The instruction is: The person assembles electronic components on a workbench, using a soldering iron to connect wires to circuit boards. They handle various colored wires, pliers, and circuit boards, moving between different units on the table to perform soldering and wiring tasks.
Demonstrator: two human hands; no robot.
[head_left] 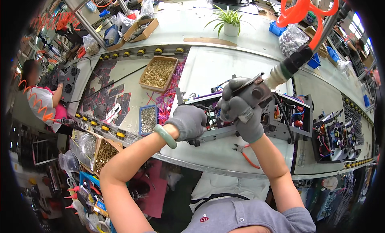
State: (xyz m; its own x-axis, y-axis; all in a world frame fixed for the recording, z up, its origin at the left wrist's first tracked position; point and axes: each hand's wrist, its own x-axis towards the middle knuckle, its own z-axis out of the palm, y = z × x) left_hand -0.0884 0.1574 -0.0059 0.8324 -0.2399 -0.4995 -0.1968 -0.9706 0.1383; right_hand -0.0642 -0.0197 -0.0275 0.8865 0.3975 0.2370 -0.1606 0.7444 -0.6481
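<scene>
My right hand [240, 112], in a grey glove, is wrapped round the lower end of a hanging power screwdriver [290, 64] with a black, green and whitish body. The tool slants down from the upper right above an open metal chassis [218, 133] with wires and boards inside. Its tip is hidden behind my fingers. My left hand [188, 122], also gloved, is curled at the chassis's left part, fingertips turned inward; what they pinch is hidden. Red-handled cutters [248, 156] lie on the bench below my right hand.
Left of the chassis are a box of brass-coloured screws [158, 73], a blue bin of silver screws [148, 120] and pink cable ties [166, 108]. Another open unit [337, 136] stands at right. An orange coiled hose [306, 10] hangs overhead. A co-worker [42, 96] is at far left.
</scene>
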